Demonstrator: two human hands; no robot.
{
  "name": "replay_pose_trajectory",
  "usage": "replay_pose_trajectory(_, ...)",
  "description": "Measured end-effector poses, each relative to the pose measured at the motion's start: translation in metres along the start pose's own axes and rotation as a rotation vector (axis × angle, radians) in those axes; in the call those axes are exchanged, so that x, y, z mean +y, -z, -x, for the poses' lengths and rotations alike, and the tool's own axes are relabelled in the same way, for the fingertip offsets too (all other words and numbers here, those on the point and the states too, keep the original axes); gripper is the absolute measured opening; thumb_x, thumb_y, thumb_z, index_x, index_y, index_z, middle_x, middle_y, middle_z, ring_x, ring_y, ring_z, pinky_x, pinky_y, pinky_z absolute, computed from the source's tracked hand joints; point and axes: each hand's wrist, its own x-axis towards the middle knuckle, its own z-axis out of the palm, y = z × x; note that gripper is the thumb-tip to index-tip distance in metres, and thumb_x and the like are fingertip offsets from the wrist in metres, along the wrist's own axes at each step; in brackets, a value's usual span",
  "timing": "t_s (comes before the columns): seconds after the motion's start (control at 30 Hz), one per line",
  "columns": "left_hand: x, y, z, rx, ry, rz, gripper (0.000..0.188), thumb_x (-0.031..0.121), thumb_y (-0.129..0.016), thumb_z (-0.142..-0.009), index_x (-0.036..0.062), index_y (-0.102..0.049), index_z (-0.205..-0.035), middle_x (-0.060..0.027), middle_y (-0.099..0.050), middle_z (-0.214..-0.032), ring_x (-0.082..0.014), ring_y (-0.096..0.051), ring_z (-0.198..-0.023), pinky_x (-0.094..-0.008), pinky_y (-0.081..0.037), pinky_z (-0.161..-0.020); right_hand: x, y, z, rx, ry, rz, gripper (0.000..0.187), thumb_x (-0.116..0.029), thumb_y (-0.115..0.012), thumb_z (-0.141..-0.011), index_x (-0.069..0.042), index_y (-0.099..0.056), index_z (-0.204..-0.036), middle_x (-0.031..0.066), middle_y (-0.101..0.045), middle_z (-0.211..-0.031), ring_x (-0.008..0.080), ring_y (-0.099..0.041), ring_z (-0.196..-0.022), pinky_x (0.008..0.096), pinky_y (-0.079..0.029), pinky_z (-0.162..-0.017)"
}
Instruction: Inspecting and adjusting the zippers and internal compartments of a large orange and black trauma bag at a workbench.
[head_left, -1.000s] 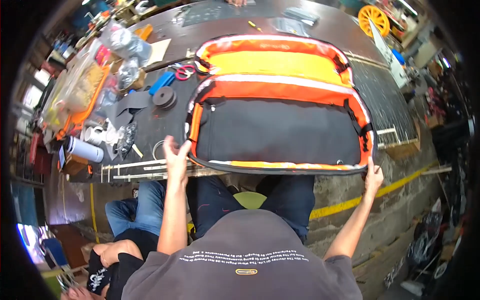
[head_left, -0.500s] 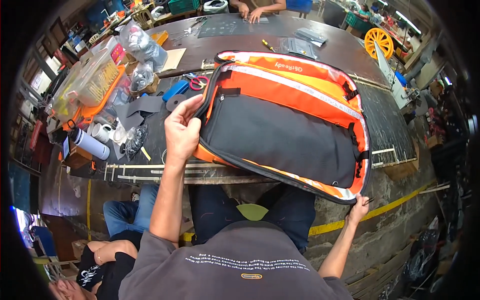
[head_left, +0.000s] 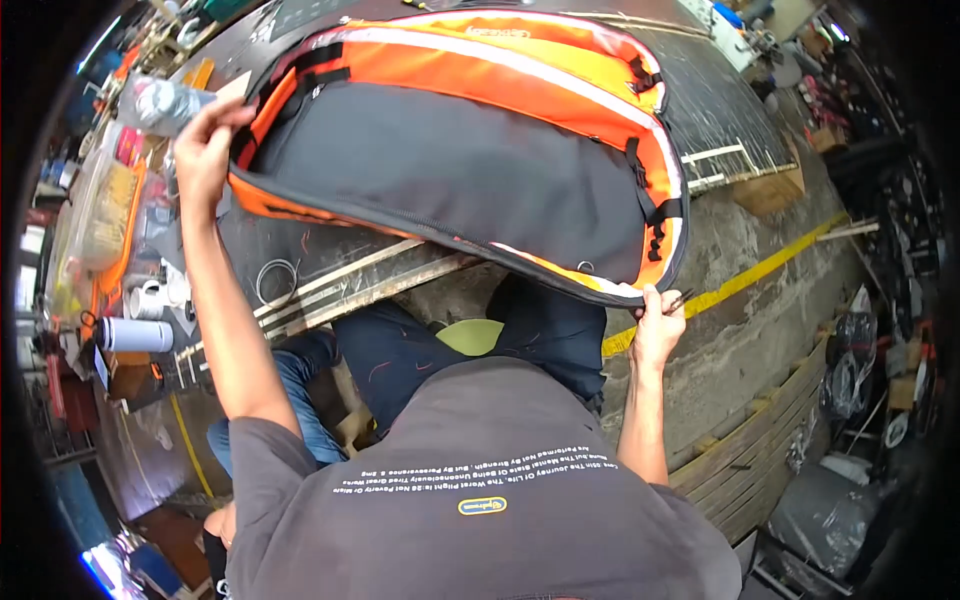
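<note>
An orange and black bag [head_left: 460,170], with silver reflective bands and black straps, lies opened out over the table's near edge. Its black inner panel faces up. My left hand [head_left: 207,150] is closed on the rim at the bag's left end. At the near right corner, the fingers of my right hand [head_left: 657,325] pinch the black edging. A small dark pointed thing [head_left: 682,299] sticks out beside those fingers; its kind is too small to make out.
The dark table [head_left: 730,120] carries a thin wire loop [head_left: 277,280] near its front edge. Clear plastic bins [head_left: 115,195], mugs [head_left: 150,298] and a white bottle [head_left: 138,335] crowd the left. Someone in jeans [head_left: 290,385] sits close on my left.
The bag, still held in both hands, has shifted left and toward the top of the view, which has itself tilted down. More of the bag's near side now overhangs the table.
</note>
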Motion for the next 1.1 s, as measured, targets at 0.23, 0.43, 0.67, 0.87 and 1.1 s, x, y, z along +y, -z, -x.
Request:
replay_pose_trajectory(0.23, -0.065, -0.056, 0.160, 0.113, -0.007, -0.104, 0.041, -0.013, -0.050, -0.100, -0.0025, -0.077, -0.130, -0.0114, -0.083, -0.108, -0.0195, -0.078, -0.106, -0.0371, -0.056, -0.109, -0.030, 0.042, -0.015, -0.218, 0.128, 0.640, 0.040, -0.013, -0.089, -0.096, -0.008, -0.052, -0.082, -0.0079, -0.047, -0.077, 0.0044, -0.043, -0.070, 0.0257, -0.041, -0.062)
replay_pose_trajectory(0.43, -0.064, -0.070, 0.194, 0.210, 0.265, 0.037, 0.035, -0.009, -0.052, -0.101, -0.0042, -0.077, -0.124, -0.0104, -0.081, -0.114, -0.0178, -0.076, -0.108, -0.0320, -0.055, -0.104, -0.100, 0.037, -0.009, -0.452, 0.058, 0.978, 0.036, -0.021, -0.091, -0.089, -0.002, -0.079, -0.117, -0.0084, -0.052, -0.076, 0.0045, -0.039, -0.068, 0.0271, -0.036, -0.059)
replay_pose_trajectory(0.67, 0.046, -0.131, 0.145, 0.273, -0.090, -0.360, 0.030, -0.009, -0.059, -0.097, 0.0038, -0.082, -0.112, -0.0114, -0.079, -0.112, -0.0223, -0.073, -0.116, -0.0394, -0.056, -0.109, -0.059, 0.045, -0.021, -0.822, 0.035, 0.725, 0.032, -0.014, -0.084, -0.097, 0.000, -0.079, -0.126, -0.0102, -0.063, -0.082, 0.0024, -0.048, -0.070, 0.0265, -0.041, -0.061)
replay_pose_trajectory(0.87, 0.144, -0.263, 0.135, -0.335, -0.208, 0.124, 0.032, -0.009, -0.060, -0.086, 0.0042, -0.082, -0.105, -0.0133, -0.080, -0.101, -0.0282, -0.077, -0.095, -0.0393, -0.061, -0.090, -0.104, 0.056, -0.009, -0.591, -0.268, 0.301, 0.015, -0.021, -0.072, -0.110, -0.006, -0.071, -0.109, -0.0075, -0.055, -0.078, 0.0052, -0.046, -0.057, 0.0269, -0.042, -0.054)
replay_pose_trajectory(1.1, 0.196, -0.397, 0.182, -0.924, -0.361, 0.131, 0.018, 0.018, -0.082, -0.094, 0.0119, -0.084, -0.111, -0.0082, -0.076, -0.101, -0.0304, -0.077, -0.093, -0.0424, -0.061, -0.081, -0.091, 0.091, -0.018, -0.249, -0.270, 0.245, 0.039, -0.039, -0.070, -0.112, -0.015, -0.053, -0.086, -0.0076, -0.042, -0.068, 0.0053, -0.038, -0.055, 0.0276, -0.038, -0.052)
